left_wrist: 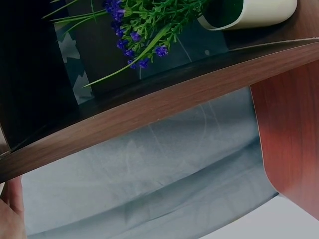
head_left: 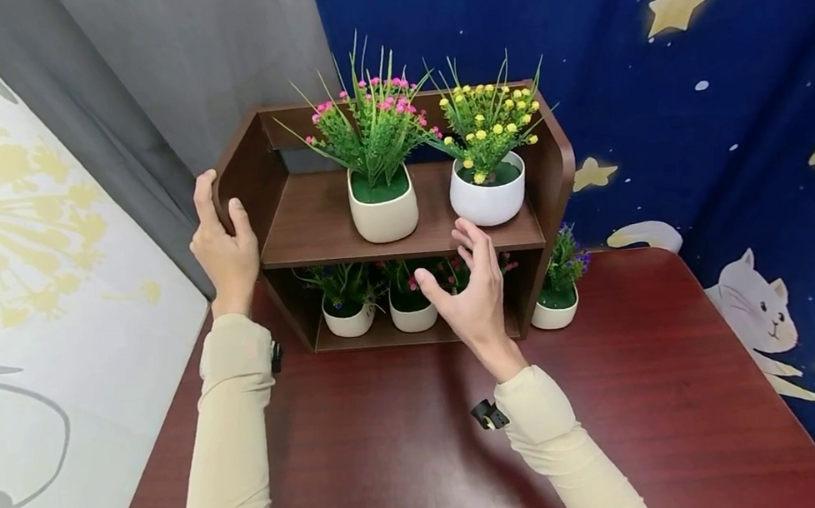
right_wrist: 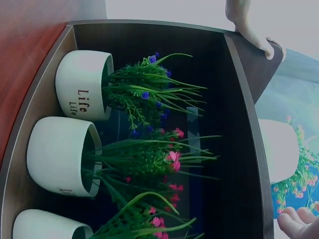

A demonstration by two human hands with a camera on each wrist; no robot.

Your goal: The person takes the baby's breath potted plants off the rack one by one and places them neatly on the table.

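Left of centre in the head view, the left hand (head_left: 225,245) has its thumb and fingers clamped on the side panel of the shelf (head_left: 314,227). Near centre, the right hand (head_left: 470,289) holds nothing, its thumb well apart from its lightly bent fingers; the fingertips sit just in front of the white pot (head_left: 488,201), which stands right of centre on the upper board, and I cannot tell if they touch it. The step in hand looks like setting or straightening the white pot while steadying the shelf; a further adjustment would call for a wider right-hand spread around its curved side. This pot is a smooth, squat bowl under round yellow blooms (head_left: 497,114); the beige pot (head_left: 384,216) at centre is squarer, with pink blooms (head_left: 390,101) and thin, plastic-looking blades. Lower down, at least 3 pale pots (right_wrist: 55,154) sit in the shelf, 1 lettered "Life". The shelf is brown and wood-grained with rounded corners, the table (head_left: 376,442) reddish and faintly glossy, the blue curtain (head_left: 593,23) at upper right softly folded.
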